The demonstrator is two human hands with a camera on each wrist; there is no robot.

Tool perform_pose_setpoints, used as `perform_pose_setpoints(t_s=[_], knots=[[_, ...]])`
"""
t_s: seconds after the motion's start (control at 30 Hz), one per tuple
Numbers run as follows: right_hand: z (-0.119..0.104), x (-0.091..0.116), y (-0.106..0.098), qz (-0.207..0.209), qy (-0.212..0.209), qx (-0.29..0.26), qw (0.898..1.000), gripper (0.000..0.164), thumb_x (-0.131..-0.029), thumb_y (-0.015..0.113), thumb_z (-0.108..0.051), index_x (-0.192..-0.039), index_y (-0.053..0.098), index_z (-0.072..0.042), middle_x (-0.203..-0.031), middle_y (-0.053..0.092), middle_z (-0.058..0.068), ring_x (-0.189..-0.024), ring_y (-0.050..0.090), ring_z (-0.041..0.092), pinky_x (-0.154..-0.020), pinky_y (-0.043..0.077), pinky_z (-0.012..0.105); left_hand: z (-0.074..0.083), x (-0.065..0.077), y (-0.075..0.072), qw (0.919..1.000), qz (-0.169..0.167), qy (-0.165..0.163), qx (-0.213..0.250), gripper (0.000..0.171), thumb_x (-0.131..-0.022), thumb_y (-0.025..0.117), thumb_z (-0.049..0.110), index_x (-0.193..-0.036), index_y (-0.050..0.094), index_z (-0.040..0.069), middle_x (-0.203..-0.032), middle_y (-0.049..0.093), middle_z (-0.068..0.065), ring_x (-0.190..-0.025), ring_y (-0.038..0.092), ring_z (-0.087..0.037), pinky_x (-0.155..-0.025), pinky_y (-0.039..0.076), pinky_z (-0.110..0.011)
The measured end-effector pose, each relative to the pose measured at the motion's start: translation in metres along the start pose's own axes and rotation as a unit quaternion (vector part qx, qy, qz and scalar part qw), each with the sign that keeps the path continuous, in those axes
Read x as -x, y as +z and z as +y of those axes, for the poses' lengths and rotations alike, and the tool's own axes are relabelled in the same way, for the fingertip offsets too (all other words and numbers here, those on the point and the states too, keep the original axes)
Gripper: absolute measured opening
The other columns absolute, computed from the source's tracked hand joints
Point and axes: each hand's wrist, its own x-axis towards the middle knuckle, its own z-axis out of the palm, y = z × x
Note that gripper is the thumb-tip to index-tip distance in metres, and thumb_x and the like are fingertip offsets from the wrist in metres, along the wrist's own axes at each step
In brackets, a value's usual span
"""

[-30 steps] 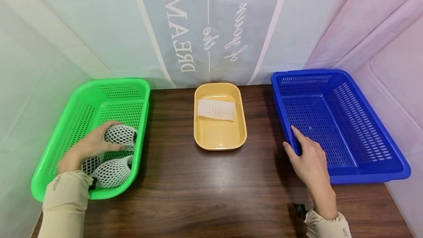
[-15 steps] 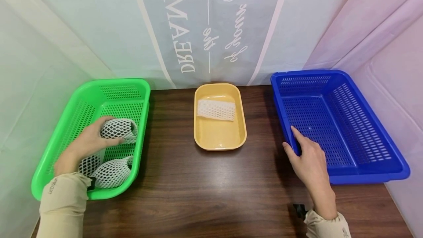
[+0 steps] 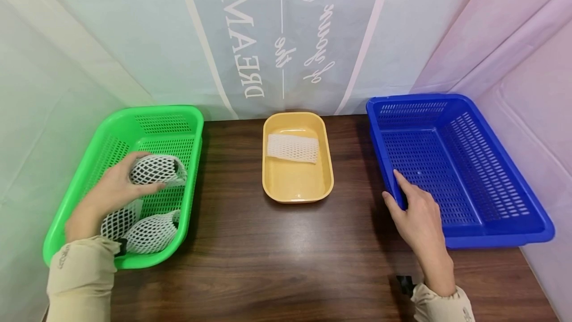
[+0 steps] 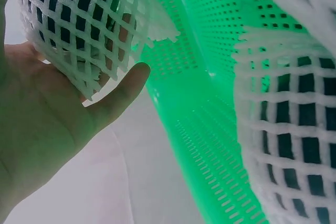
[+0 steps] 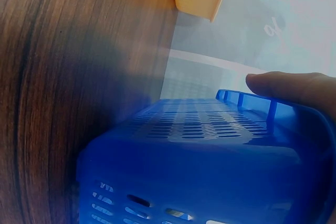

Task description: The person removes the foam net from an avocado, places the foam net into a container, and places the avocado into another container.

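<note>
My left hand (image 3: 107, 190) grips a dark rounded object in a white foam fruit net (image 3: 154, 169), raised inside the green basket (image 3: 198, 128). Its thumb lies along the near side of the net in the head view. In the left wrist view, the held netted object (image 4: 79, 19) shows dark through the mesh. Two more netted objects, one closer to the wrist (image 3: 119, 220) and one by the near corner (image 3: 153, 233), lie in that basket. My right hand (image 3: 420, 217) holds the left rim of the blue basket (image 3: 379, 145), thumb outside and fingers inside.
Between the baskets stands a yellow tray (image 3: 295, 190) with a flat white foam net (image 3: 292, 148) in it. All three containers are on a dark wooden table (image 3: 277, 257). A printed cloth (image 3: 281, 39) hangs behind, and pale cloth closes both sides.
My left hand has lifted the netted object slightly and drawn it left and away from me, and it has turned a little. My right hand and the blue basket have stayed in place.
</note>
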Motion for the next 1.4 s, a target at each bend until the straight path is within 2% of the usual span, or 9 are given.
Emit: perform_pose_setpoints(t_s=[0.67,0.9,1.13,1.3,1.4], knots=[[0.0,0.0,0.0,-0.007,0.007,0.002,1.0,0.057,-0.094,0.065,-0.023,-0.147,0.048,-0.009,-0.129,0.058,0.035,-0.115,0.05,0.058,-0.09,0.035,0.071,0.023,0.013,0.002,0.9981,0.048,0.036,-0.009,0.088,-0.084,0.078,0.041,-0.15,0.031,0.008,-0.14,0.047,-0.03,-0.122,0.047,-0.054,-0.087,0.04,-0.072],[0.0,0.001,0.0,0.001,0.003,-0.001,1.0,0.056,-0.093,0.067,-0.022,-0.145,0.05,-0.008,-0.129,0.058,0.035,-0.114,0.051,0.058,-0.09,0.036,0.071,0.03,0.017,0.002,0.9978,0.05,0.043,-0.01,0.088,-0.083,0.079,0.04,-0.151,0.031,0.009,-0.133,0.052,-0.027,-0.114,0.054,-0.048,-0.083,0.046,-0.067],[0.0,0.001,0.0,0.003,0.002,-0.003,1.0,0.057,-0.093,0.067,-0.021,-0.145,0.05,-0.009,-0.13,0.058,0.035,-0.115,0.051,0.058,-0.092,0.035,0.071,0.041,0.018,0.004,0.9974,0.049,0.051,-0.014,0.092,-0.081,0.08,0.04,-0.152,0.031,0.008,-0.144,0.044,-0.028,-0.123,0.047,-0.053,-0.09,0.04,-0.073],[0.0,0.001,0.001,0.009,-0.004,-0.002,1.0,0.056,-0.092,0.068,-0.02,-0.144,0.051,-0.008,-0.128,0.059,0.034,-0.114,0.052,0.058,-0.09,0.037,0.07,0.05,0.018,0.008,0.9965,0.05,0.065,-0.017,0.093,-0.08,0.081,0.042,-0.152,0.032,0.008,-0.147,0.043,-0.027,-0.127,0.045,-0.052,-0.094,0.037,-0.073],[0.0,0.001,0.002,0.012,-0.006,-0.001,1.0,0.056,-0.092,0.069,-0.02,-0.144,0.052,-0.007,-0.128,0.06,0.034,-0.113,0.052,0.058,-0.09,0.037,0.07,0.054,0.018,0.011,0.9957,0.053,0.075,-0.016,0.092,-0.08,0.082,0.041,-0.151,0.033,0.01,-0.144,0.047,-0.025,-0.124,0.049,-0.049,-0.091,0.041,-0.071]])
